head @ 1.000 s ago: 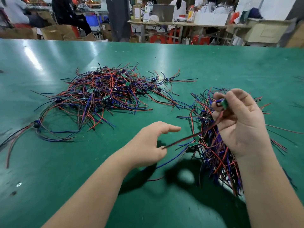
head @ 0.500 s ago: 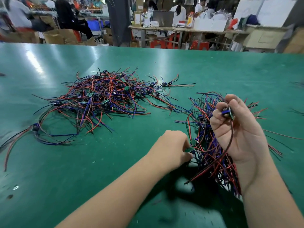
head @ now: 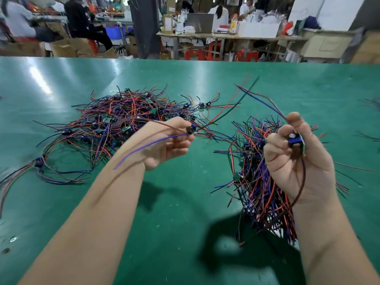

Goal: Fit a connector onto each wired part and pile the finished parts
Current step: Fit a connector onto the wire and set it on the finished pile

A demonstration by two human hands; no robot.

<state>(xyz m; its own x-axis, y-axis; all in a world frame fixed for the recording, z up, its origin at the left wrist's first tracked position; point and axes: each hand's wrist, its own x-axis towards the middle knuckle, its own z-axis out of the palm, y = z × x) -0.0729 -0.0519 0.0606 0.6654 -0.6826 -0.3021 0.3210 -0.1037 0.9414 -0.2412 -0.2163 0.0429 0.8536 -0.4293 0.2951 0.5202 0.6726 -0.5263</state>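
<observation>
My left hand [head: 166,144] is raised above the green table [head: 185,202] and pinches a small black wired part [head: 191,129] at its fingertips; purple, brown, red and black wires trail from it. My right hand [head: 296,161] grips a blue part on a small green board [head: 296,139], its dark wires looping down past the palm and up over the thumb. One tangled pile of red, blue and black wired parts [head: 127,118] lies at the left. A second pile [head: 261,177] lies under my right hand.
A loose wired part [head: 39,163] lies at the far left of the table. Beyond the table's far edge are people seated at workbenches [head: 216,36], cardboard boxes and red stools.
My left hand has picked a wired part out of the right pile and lifted it up and left. My right hand has kept its grip on the blue part.
</observation>
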